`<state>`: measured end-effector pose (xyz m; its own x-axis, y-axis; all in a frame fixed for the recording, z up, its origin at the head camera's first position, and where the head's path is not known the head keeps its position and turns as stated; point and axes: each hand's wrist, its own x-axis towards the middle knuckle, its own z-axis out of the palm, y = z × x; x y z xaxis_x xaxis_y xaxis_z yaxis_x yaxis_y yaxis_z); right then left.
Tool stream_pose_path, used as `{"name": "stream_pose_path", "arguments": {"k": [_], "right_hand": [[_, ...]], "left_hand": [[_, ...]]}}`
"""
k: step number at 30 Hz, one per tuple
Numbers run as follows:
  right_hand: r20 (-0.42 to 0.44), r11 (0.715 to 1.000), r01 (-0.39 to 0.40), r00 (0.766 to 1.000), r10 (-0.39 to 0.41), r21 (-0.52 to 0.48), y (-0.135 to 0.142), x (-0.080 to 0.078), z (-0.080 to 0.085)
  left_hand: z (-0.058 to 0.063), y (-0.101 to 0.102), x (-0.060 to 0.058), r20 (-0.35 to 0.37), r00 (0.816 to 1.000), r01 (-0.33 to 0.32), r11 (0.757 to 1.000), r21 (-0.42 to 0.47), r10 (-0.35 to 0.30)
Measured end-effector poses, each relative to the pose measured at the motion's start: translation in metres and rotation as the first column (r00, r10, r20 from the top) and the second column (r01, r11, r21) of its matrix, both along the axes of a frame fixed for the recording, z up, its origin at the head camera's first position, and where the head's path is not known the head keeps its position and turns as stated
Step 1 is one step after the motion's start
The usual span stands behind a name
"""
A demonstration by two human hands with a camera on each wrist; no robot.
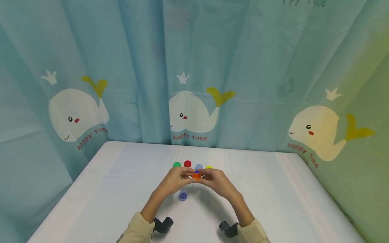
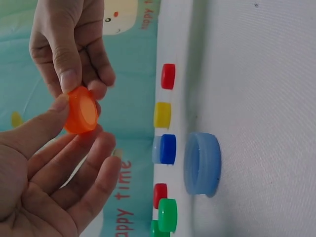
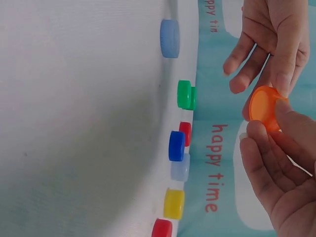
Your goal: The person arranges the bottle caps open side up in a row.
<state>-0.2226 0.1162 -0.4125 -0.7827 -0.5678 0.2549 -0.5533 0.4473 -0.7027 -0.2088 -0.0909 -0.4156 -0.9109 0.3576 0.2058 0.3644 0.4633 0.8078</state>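
Note:
An orange bottle cap (image 1: 196,176) is held above the table between both hands. My left hand (image 1: 177,179) pinches it from one side with thumb and fingers. From the other side my right hand (image 1: 216,180) pinches it too. In the left wrist view the orange cap (image 2: 82,111) shows its round face, with the left hand (image 2: 59,173) below and the right hand (image 2: 71,47) above. The right wrist view has the cap (image 3: 265,107) between the thumb and fingertips of the right hand (image 3: 286,173), with the left hand (image 3: 274,42) overhead.
A light blue cap (image 1: 182,196) lies nearer me on the white table (image 1: 136,189). Farther back are green (image 1: 177,164), red (image 1: 187,163), pale blue (image 1: 199,167) and yellow (image 1: 209,167) caps; a dark blue cap (image 3: 177,146) stands among them. A whale-print curtain (image 1: 146,67) hangs behind.

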Motion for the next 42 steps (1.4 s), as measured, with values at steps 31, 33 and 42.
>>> {"name": "stream_pose_path", "arguments": {"k": [31,33,42], "right_hand": [[0.139,0.972,-0.006,0.99,-0.027,0.234,-0.01,0.002,-0.007],[0.158,0.968,-0.028,0.987,-0.012,0.248,-0.01,0.003,-0.008],[0.182,0.952,-0.086,0.983,0.032,0.294,-0.011,0.007,-0.01]], "left_hand": [[-0.011,0.008,-0.005,0.106,0.994,0.056,0.96,-0.273,-0.027],[-0.012,0.009,-0.004,0.12,0.992,0.06,0.954,-0.295,-0.025],[-0.015,0.01,0.004,0.146,0.989,0.079,0.943,-0.323,-0.033]]}}
